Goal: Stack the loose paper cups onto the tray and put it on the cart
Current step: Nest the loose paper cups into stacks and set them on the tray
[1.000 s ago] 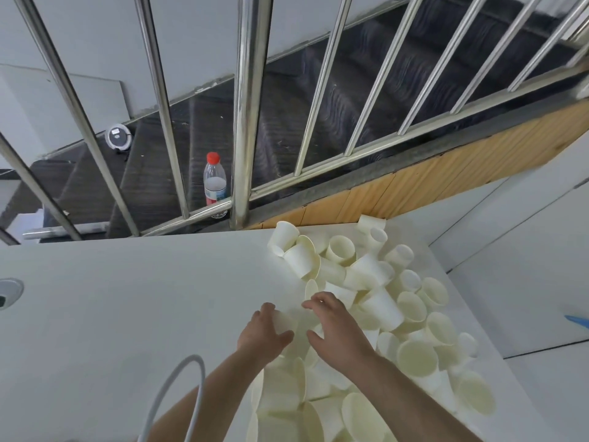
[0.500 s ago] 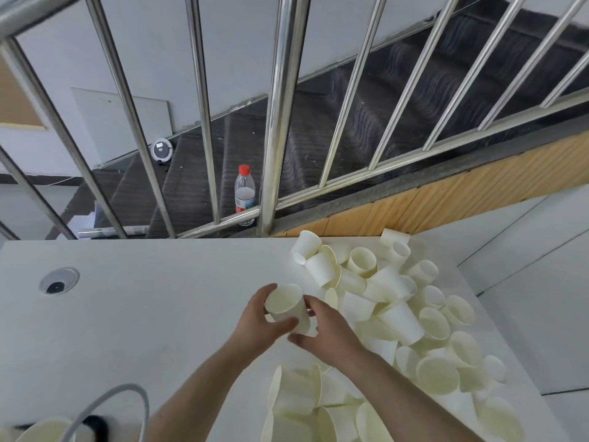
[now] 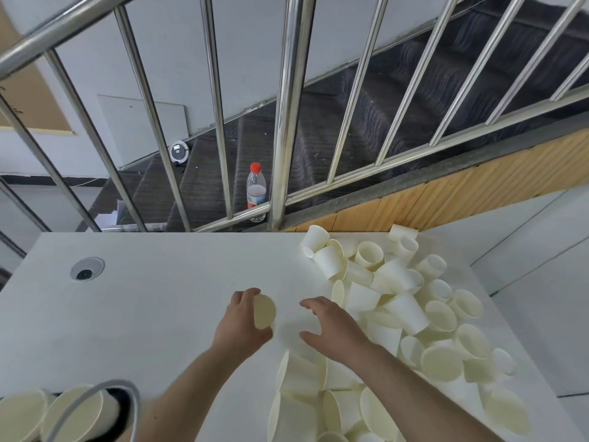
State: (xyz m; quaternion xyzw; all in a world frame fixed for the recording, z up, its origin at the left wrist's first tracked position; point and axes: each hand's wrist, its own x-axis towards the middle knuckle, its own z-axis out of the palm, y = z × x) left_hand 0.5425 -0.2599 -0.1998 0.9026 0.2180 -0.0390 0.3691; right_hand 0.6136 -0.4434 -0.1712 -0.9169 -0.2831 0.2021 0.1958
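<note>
My left hand grips a white paper cup above the white table, its mouth turned toward my right hand. My right hand hovers just right of it with spread, relaxed fingers and holds nothing. A large pile of loose paper cups lies on the right part of the table, from the far edge to the near edge. More cups stand at the bottom left corner on a dark surface that is mostly hidden; I cannot tell if it is the tray.
A steel railing runs along the table's far edge, with dark stairs and a red-capped water bottle behind it. A round cable hole sits in the table at the left. A grey cable loop hangs at the bottom left.
Both hands reached into the pile, and my left hand lifted one cup out and carried it left. My right hand let go of the cup and opened. The view tilted up and left.
</note>
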